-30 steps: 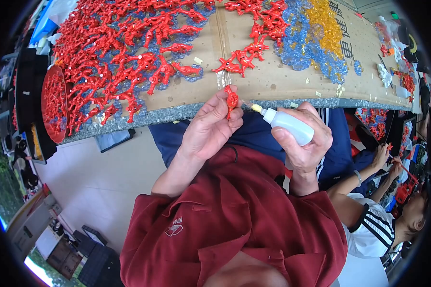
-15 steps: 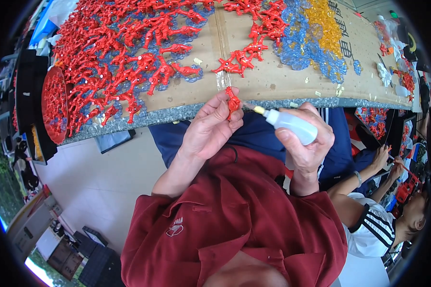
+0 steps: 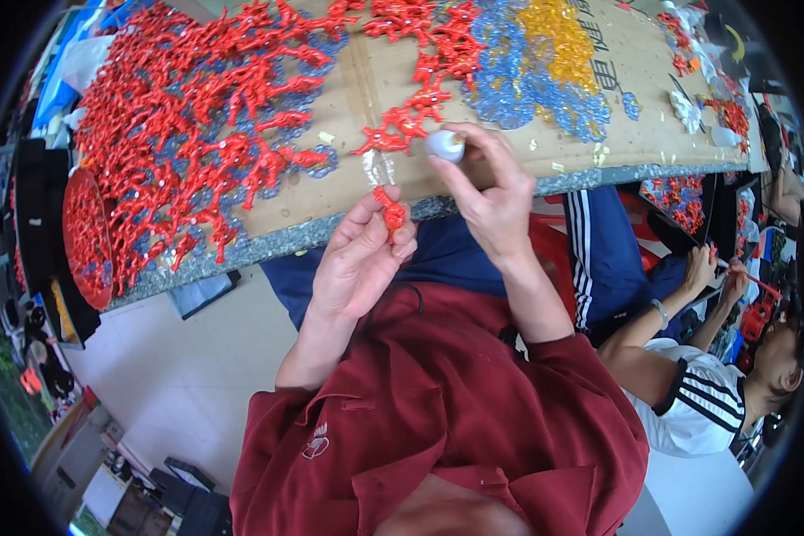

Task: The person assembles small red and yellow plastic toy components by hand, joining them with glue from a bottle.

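Observation:
My left hand (image 3: 359,255) pinches a small red plastic figure (image 3: 394,216) between thumb and fingers, just in front of the table edge. To its right and farther forward, my right hand (image 3: 498,192) grips a small white squeeze bottle (image 3: 443,146) over the table. The bottle appears almost end-on, apart from the red figure, and its tip is hard to make out. Beyond it several red figures (image 3: 406,123) lie in a loose line on the cardboard. A large spread of similar red figures (image 3: 232,98), many on clear blue pieces, covers the left side.
Cardboard (image 3: 339,192) covers the stone-edged table. Clear blue pieces (image 3: 505,85) and yellow pieces (image 3: 563,54) are heaped to the right of the middle. A red round tray (image 3: 87,237) full of parts stands at far left. At right a co-worker in a white shirt (image 3: 688,393) handles something red.
My right hand has moved forward and left, turning the bottle so its nozzle no longer points at the red figure. The figure stays in my left hand. The whole view has shifted slightly.

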Available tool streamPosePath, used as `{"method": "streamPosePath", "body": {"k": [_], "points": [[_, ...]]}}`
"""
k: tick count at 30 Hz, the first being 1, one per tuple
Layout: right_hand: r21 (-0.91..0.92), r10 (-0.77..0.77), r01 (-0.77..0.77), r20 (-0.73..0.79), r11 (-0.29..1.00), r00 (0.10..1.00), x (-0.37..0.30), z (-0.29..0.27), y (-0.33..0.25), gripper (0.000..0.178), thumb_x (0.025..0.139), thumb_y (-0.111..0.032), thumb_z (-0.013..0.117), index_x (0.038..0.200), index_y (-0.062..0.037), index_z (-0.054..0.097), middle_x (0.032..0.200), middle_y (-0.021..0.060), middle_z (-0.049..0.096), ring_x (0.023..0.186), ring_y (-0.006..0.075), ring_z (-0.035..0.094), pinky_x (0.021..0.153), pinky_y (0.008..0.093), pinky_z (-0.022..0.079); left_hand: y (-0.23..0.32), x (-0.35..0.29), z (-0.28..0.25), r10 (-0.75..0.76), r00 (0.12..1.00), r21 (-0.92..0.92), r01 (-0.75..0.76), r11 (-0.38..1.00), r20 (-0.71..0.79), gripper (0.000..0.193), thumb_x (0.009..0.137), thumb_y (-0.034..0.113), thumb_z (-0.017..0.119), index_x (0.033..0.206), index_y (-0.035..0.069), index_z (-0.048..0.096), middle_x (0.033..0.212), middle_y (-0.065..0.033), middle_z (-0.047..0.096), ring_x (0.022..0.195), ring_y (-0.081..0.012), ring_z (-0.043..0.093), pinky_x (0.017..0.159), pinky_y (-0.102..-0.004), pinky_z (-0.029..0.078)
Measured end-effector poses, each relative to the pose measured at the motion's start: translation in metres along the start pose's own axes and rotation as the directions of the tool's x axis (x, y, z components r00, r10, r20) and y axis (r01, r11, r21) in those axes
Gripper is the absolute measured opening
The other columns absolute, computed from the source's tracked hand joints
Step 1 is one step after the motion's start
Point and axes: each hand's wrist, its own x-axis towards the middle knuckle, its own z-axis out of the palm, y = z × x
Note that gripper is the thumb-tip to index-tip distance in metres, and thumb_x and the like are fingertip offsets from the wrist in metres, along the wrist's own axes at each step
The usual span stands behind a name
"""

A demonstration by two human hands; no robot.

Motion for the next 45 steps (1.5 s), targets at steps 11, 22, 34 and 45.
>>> {"method": "streamPosePath", "body": {"k": [11, 22, 34, 45], "points": [[-0.408, -0.118, -0.005, -0.276, 0.913, 0.954, 0.015, -0.035, 0.019, 0.023, 0.068, -0.003, 0.069, 0.089, -0.0013, 0.061, 0.085, 0.0116, 0.058, 0.079, 0.0264, 0.056, 0.071, 0.0330, 0.045, -0.002, 0.002, 0.003, -0.039, 0.999, 0.034, 0.039, 0.999, -0.007, 0.031, 0.087, 0.012, 0.053, 0.117, 0.004, 0.049, 0.094, -0.0071, 0.051, 0.078, -0.0145, 0.044, 0.067, -0.0254, 0.035], [0.136, -0.351, 0.327, 0.228, 0.935, 0.908, -0.015, -0.051, 0.001, 0.021, 0.061, 0.005, 0.071, 0.079, -0.0006, 0.063, 0.084, 0.0156, 0.064, 0.074, 0.0215, 0.064, 0.060, 0.0270, 0.050, -0.003, 0.006, 0.010, 0.004, 0.999, 0.131, 0.001, 0.991, -0.037, 0.029, 0.088, 0.009, 0.051, 0.116, 0.004, 0.049, 0.113, -0.0093, 0.053, 0.110, -0.0265, 0.050, 0.088, -0.0370, 0.044], [0.568, 0.237, -0.386, 0.320, 0.727, 0.917, -0.033, -0.033, -0.009, 0.022, 0.073, 0.006, 0.063, 0.095, 0.0065, 0.062, 0.095, 0.0168, 0.062, 0.076, 0.0192, 0.062, 0.062, 0.0252, 0.051, -0.007, 0.005, 0.016, 0.157, 0.987, 0.320, -0.152, 0.935, 0.010, 0.025, 0.088, 0.005, 0.051, 0.112, 0.001, 0.050, 0.109, -0.0109, 0.055, 0.108, -0.0253, 0.052, 0.087, -0.0349, 0.046], [0.129, -0.276, 0.256, 0.179, 0.958, 0.944, -0.020, -0.038, -0.011, 0.027, 0.064, 0.003, 0.068, 0.090, -0.0035, 0.068, 0.087, 0.0114, 0.064, 0.074, 0.0207, 0.065, 0.062, 0.0275, 0.053, -0.003, 0.004, 0.018, 0.127, 0.991, 0.349, -0.101, 0.931, -0.051, 0.027, 0.086, 0.006, 0.055, 0.112, 0.000, 0.049, 0.097, -0.0092, 0.058, 0.080, -0.0138, 0.057, 0.072, -0.0252, 0.047]]}}
